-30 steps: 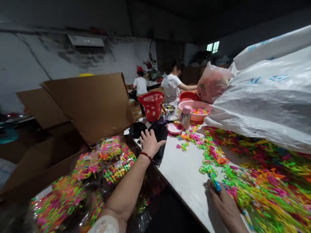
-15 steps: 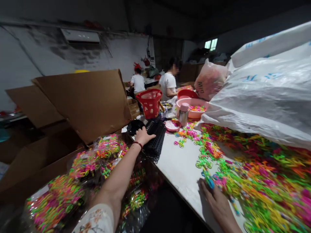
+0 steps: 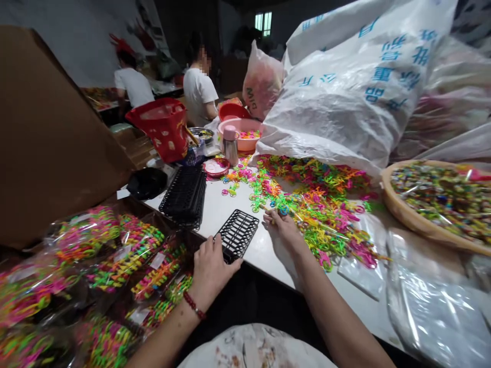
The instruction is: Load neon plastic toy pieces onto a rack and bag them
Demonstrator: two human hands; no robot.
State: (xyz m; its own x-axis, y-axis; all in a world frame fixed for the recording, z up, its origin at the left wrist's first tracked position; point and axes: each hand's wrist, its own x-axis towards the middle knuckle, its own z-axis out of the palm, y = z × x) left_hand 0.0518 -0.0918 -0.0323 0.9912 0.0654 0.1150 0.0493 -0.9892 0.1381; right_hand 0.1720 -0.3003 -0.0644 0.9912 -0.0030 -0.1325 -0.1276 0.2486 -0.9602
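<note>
My left hand (image 3: pixel 211 266), with a beaded bracelet at its wrist, grips the near left edge of a black slotted plastic rack (image 3: pixel 238 231) at the table's front edge. Part of the rack is hidden under the fingers. To the right of the rack, my right hand (image 3: pixel 287 232) has its fingers closed on a small plastic piece with a blue ring (image 3: pixel 283 209). Bright plastic pieces (image 3: pixel 326 220) lie heaped just beyond that hand. A stack of similar black racks (image 3: pixel 184 194) stands to the left, apart from the one I hold.
Filled clear packs (image 3: pixel 107 250) lie at the left. A steel flask (image 3: pixel 230 148), a pink basin (image 3: pixel 238 136) and a red bucket (image 3: pixel 161 128) stand farther back. Large white sacks (image 3: pixel 345 102) rise behind the heap. A round tray (image 3: pixel 391 191) of small bits sits right. Two people sit beyond.
My left hand has drawn back from the rack stack to the table's near edge with one rack. The view has swung right. My right hand still holds small plastic.
</note>
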